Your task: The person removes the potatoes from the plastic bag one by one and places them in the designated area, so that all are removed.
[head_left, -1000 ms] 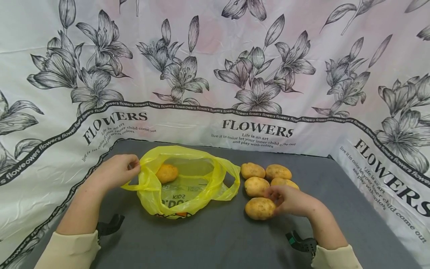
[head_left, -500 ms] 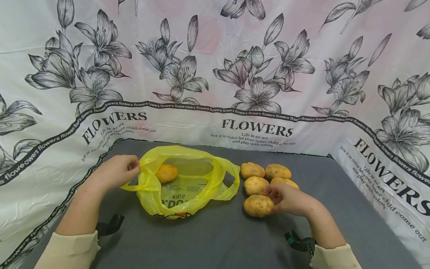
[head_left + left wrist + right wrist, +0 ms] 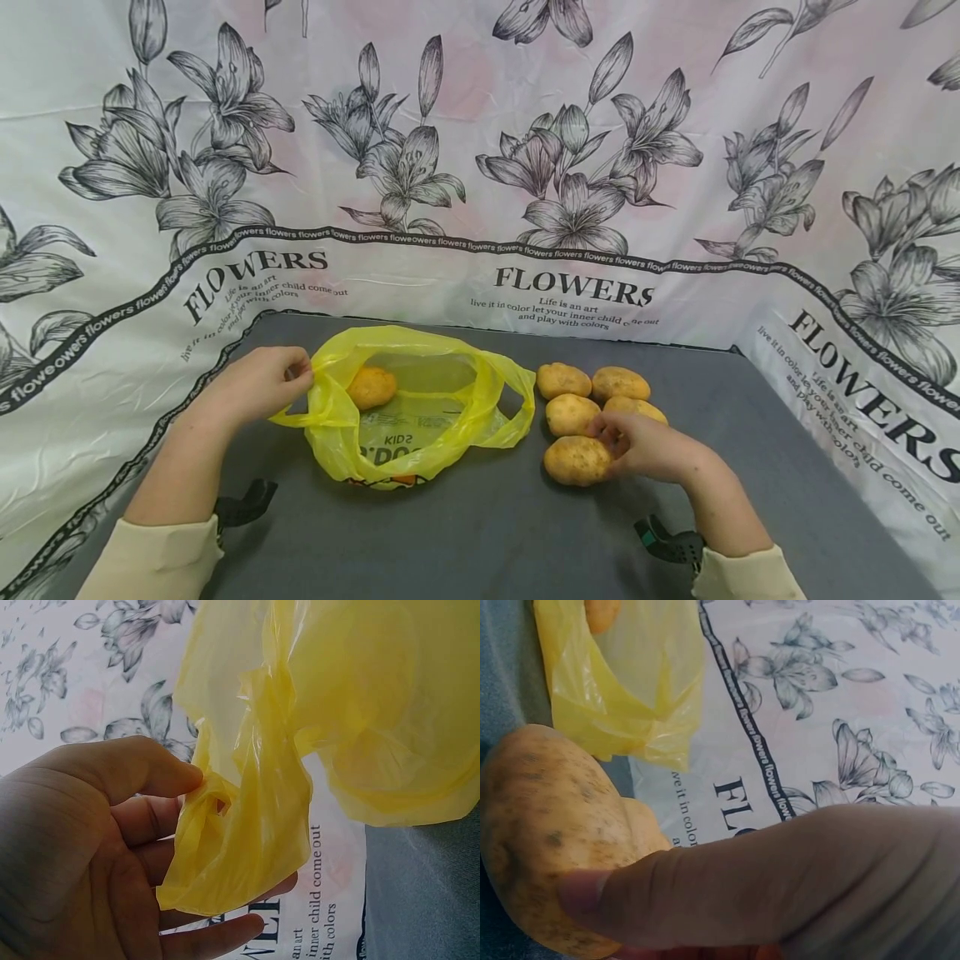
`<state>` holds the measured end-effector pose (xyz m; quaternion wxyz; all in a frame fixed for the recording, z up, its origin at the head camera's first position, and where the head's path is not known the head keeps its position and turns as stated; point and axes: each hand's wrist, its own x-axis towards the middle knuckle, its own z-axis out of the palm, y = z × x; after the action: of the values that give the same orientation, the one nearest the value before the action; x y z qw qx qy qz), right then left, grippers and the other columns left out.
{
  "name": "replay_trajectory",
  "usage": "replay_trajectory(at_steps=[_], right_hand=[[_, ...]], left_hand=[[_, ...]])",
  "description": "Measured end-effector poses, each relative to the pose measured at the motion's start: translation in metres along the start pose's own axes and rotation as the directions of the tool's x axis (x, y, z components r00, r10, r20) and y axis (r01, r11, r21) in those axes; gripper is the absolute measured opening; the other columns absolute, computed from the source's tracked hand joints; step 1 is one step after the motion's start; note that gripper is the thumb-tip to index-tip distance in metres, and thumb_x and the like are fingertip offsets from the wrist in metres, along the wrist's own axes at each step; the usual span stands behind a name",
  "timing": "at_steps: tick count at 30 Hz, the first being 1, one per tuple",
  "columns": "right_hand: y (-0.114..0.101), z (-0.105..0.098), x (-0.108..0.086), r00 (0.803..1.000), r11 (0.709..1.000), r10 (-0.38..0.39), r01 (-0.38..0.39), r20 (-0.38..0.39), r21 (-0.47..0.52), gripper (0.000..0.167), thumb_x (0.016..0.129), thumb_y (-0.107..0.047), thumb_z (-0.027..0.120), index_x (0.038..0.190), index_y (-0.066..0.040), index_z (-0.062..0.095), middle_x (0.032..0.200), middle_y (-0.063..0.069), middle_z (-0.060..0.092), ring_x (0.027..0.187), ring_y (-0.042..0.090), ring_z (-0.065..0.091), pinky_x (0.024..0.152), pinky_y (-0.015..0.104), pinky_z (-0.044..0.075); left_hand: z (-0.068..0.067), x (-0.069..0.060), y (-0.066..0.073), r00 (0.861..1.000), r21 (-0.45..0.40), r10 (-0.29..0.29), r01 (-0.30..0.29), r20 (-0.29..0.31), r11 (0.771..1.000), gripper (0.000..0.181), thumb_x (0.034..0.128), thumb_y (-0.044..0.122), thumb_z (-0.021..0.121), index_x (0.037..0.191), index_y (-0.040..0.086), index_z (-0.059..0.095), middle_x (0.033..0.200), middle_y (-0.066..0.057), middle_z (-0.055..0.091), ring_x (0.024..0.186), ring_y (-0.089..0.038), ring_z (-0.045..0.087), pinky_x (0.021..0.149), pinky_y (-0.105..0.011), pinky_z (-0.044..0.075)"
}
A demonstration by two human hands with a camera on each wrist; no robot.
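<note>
A yellow plastic bag (image 3: 337,425) stands with its mouth spread on the table, one potato (image 3: 372,387) inside it. My left hand (image 3: 266,379) pinches the bag's left handle between thumb and fingers, as the left wrist view shows close up. To the right of the bag, my right hand (image 3: 648,446) grips the nearest potato (image 3: 576,461); the thumb lies along its side in the right wrist view. Behind that potato sit several others, among them a potato (image 3: 572,414) close by and another potato (image 3: 633,407) partly hidden by the right hand.
The grey table (image 3: 450,542) is bounded at the back and sides by a white cloth (image 3: 420,283) printed with flowers and lettering. Two more potatoes, a left one (image 3: 564,380) and a right one (image 3: 621,383), form the back row.
The potato in my right hand has shifted slightly left and up since a second ago, then stayed nearly still. My left hand and the bag have not visibly moved.
</note>
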<state>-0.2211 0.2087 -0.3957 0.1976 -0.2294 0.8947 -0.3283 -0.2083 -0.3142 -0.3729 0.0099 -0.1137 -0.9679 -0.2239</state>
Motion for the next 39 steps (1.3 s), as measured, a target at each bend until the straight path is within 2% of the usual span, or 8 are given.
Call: replay_trajectory(at_steps=[9, 17, 28, 39], right_hand=[[-0.0035, 0.0009, -0.0010, 0.996, 0.997, 0.082, -0.082, -0.020, 0.005, 0.050, 0.074, 0.001, 0.083, 0.120, -0.003, 0.061, 0.112, 0.014, 0.060, 0.098, 0.032, 0.064, 0.076, 0.043, 0.054], [-0.0009, 0.0005, -0.0008, 1.000, 1.000, 0.022, -0.022, -0.001, 0.003, 0.041, 0.074, 0.002, 0.082, 0.111, -0.003, 0.064, 0.105, 0.010, 0.062, 0.096, 0.029, 0.063, 0.077, 0.041, 0.054], [0.0003, -0.0012, -0.0005, 0.999, 0.999, 0.032, -0.032, -0.009, 0.003, 0.039, 0.080, -0.006, 0.084, 0.113, -0.003, 0.064, 0.106, 0.010, 0.062, 0.096, 0.028, 0.064, 0.079, 0.041, 0.054], [0.0008, -0.0017, -0.0007, 0.999, 0.999, 0.028, -0.027, -0.021, 0.017, 0.039, 0.081, -0.004, 0.083, 0.113, -0.001, 0.063, 0.105, 0.011, 0.060, 0.094, 0.027, 0.064, 0.077, 0.040, 0.055]], left_hand=[[0.0005, -0.0011, 0.0007, 1.000, -0.004, 0.012, -0.012, -0.022, 1.000, 0.011, 0.0962, 0.017, 0.060, 0.086, 0.013, 0.061, 0.077, 0.000, 0.058, 0.066, -0.018, 0.051, 0.060, -0.036, 0.042], [0.0011, -0.0019, 0.0003, 1.000, -0.006, 0.009, -0.009, -0.019, 1.000, 0.012, 0.0961, 0.017, 0.059, 0.085, 0.013, 0.061, 0.077, -0.001, 0.058, 0.066, -0.018, 0.050, 0.059, -0.036, 0.042], [0.0016, -0.0011, -0.0004, 1.000, -0.005, 0.013, -0.013, -0.022, 1.000, 0.012, 0.0958, 0.016, 0.059, 0.085, 0.013, 0.061, 0.077, -0.001, 0.057, 0.065, -0.018, 0.051, 0.059, -0.036, 0.042], [0.0015, -0.0011, 0.0005, 1.000, -0.001, 0.020, -0.020, -0.018, 1.000, 0.011, 0.0967, 0.017, 0.059, 0.087, 0.012, 0.062, 0.079, 0.000, 0.058, 0.066, -0.017, 0.051, 0.060, -0.036, 0.042]])
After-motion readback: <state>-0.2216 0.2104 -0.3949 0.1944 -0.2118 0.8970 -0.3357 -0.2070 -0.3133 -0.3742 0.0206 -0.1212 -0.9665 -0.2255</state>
